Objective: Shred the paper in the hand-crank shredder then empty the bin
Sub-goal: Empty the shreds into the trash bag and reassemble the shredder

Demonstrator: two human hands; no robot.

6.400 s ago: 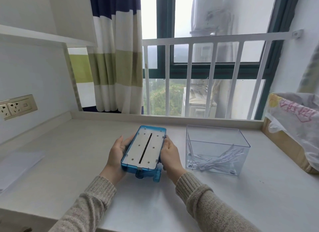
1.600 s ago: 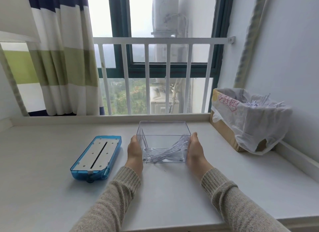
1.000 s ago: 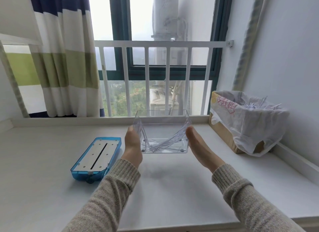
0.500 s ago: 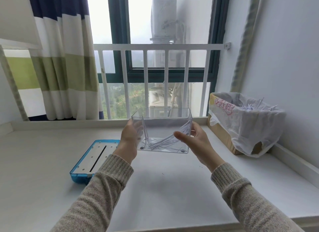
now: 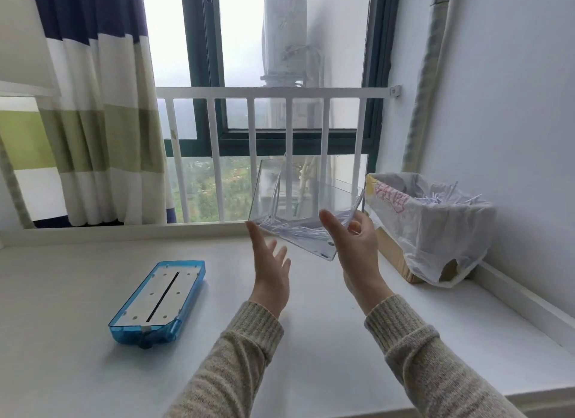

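The clear plastic bin (image 5: 298, 196) is in the air above the white desk, tilted with its right side lower, and white paper shreds (image 5: 291, 228) lie along its bottom. My right hand (image 5: 357, 256) grips its lower right corner, thumb on the near wall and fingers behind. Fingers spread, my left hand (image 5: 270, 271) is just below the bin's lower left corner, holding nothing. The blue shredder top (image 5: 158, 299) lies flat on the desk to the left, slot facing up.
A cardboard box lined with a white plastic bag (image 5: 435, 231) holding shreds stands at the right against the wall, just right of the bin. A white railing (image 5: 273, 92) and window run along the desk's back edge. A striped curtain (image 5: 102, 122) hangs at back left.
The bin has been lifted from the desk, carried right toward the lined box and tilted. My left hand has come off it; my right hand now holds it alone.
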